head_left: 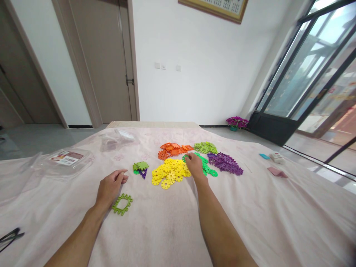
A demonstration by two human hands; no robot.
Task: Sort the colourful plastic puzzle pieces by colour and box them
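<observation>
My right hand (194, 166) reaches over the piles, its fingertips pinched on a green notched disc (184, 158). Beneath and beside it spreads a pile of green discs (205, 165), with the yellow discs (171, 170) just to its left. My left hand (109, 187) rests on the cloth, fingers loosely bent, and nothing shows in them. Close to its wrist lies a light green square frame piece (122, 204) with notched edges. A small mixed cluster of green and purple pieces (140, 167) sits to the right of the left fingertips.
Orange pieces (172, 150), light green pieces (205, 147) and purple pieces (226, 163) form piles farther back. Clear plastic boxes (80, 155) stand on the left of the pink cloth (155, 230). Glasses (11, 237) lie lower left; small items, including a pink cloth piece (277, 172), lie right.
</observation>
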